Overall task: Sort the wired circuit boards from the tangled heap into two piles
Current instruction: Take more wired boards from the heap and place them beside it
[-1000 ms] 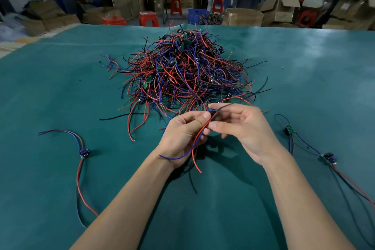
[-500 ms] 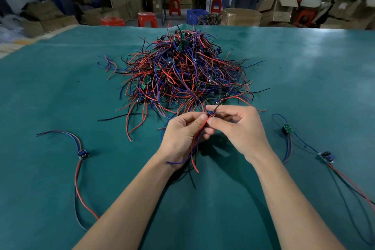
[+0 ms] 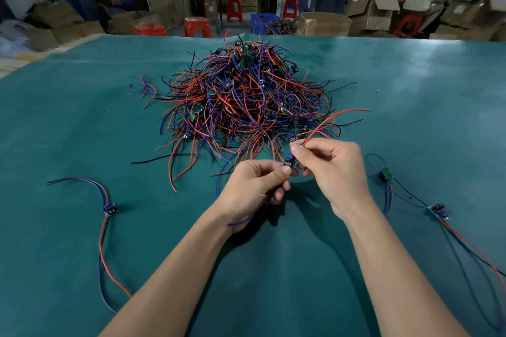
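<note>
Pinching a small board (image 3: 288, 163) in the left hand (image 3: 253, 189) grip just before the heap (image 3: 246, 98), right hand (image 3: 332, 169) grip nipping its red wire (image 3: 328, 120), likely to free it.

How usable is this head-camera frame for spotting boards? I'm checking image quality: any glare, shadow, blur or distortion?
Head view: wide-angle bending curves the far edge of the teal table mat; pale glare sheens its far right; dark shadows sit under the left hand and right hand; the tangled red, blue and black wire heap is fairly sharp; the background cardboard boxes look soft.
</note>
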`<state>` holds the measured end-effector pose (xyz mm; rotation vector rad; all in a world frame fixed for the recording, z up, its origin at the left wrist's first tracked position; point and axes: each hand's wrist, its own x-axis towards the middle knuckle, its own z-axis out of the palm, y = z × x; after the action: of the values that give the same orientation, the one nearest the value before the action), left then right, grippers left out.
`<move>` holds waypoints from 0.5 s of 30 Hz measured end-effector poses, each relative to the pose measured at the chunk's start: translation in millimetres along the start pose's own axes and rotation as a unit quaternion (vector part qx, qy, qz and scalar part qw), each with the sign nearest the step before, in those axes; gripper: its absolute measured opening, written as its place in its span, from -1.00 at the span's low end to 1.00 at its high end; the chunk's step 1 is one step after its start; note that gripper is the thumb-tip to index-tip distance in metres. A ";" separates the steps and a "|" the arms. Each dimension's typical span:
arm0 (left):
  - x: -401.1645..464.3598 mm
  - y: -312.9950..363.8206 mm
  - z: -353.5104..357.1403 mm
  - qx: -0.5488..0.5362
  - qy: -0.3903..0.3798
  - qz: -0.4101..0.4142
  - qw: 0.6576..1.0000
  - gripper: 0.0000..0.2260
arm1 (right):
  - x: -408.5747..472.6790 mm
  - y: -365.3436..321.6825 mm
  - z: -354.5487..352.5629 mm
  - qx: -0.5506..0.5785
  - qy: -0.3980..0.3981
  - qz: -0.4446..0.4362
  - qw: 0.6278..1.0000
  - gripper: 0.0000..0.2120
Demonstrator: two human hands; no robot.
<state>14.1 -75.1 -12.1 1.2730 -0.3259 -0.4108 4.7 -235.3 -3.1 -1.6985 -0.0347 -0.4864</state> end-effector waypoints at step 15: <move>-4.6 4.3 1.8 -0.033 -0.001 0.021 0.999 -0.90 | 17.0 1.3 -48.7 0.080 0.475 0.069 0.874 -0.97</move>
<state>9.7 -73.4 -7.5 1.1991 -0.3387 -0.3842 6.0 -286.0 6.5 -1.1392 0.7361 -1.1288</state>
